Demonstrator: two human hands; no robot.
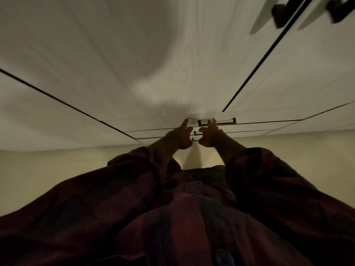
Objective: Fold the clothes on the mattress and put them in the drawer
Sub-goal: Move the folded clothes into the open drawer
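I look steeply down a white wardrobe [172,64] with three shut drawer fronts at its foot, each with a black bar handle. My left hand [180,135] reaches to the top drawer front [153,125], its forefinger stretched out and touching the panel just left of the top handle [225,121]. My right hand [210,134] is beside it, with fingertips laid over the left end of that handle. Neither hand holds anything. The frame is dim and blurred, and no clothes or mattress are in view.
Two black door handles [278,15] show on the wardrobe doors at the upper right. A pale cream floor [57,179] runs along the wardrobe's foot. My dark red shirt sleeves [134,189] fill the lower frame.
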